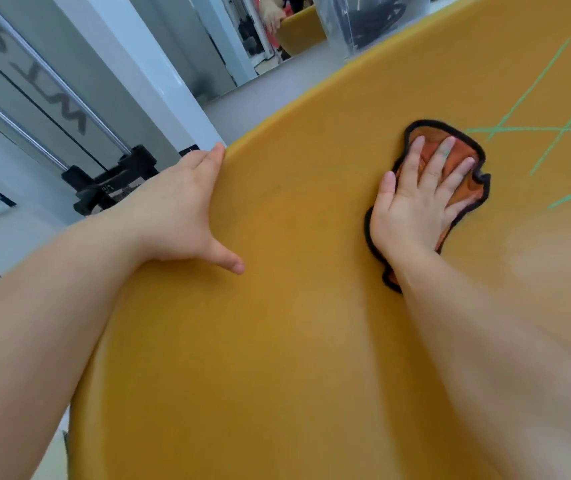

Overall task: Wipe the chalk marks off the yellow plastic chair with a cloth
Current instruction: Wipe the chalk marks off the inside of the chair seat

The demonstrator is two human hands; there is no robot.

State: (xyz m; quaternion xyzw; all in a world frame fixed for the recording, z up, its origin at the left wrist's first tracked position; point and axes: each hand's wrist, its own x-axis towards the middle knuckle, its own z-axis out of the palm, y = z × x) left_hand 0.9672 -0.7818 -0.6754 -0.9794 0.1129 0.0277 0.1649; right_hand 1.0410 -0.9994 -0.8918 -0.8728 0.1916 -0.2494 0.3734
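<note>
The yellow plastic chair [277, 323] fills most of the view. Green chalk marks [533, 129] cross its upper right surface, and one more stroke lies lower right. My right hand [419, 199] lies flat with straight fingers on an orange cloth with a black hem [467, 181], pressing it against the chair just left of the marks. Green chalk dust shows on one finger. My left hand [190, 209] grips the chair's left edge, fingers wrapped behind the rim and thumb spread over the front surface.
Left of the chair stand a white post [145, 64], metal rods and a black machine base [117, 181]. A grey floor [277, 88] lies behind. A clear plastic bin [363, 19] and a mirror reflecting the chair sit at the top.
</note>
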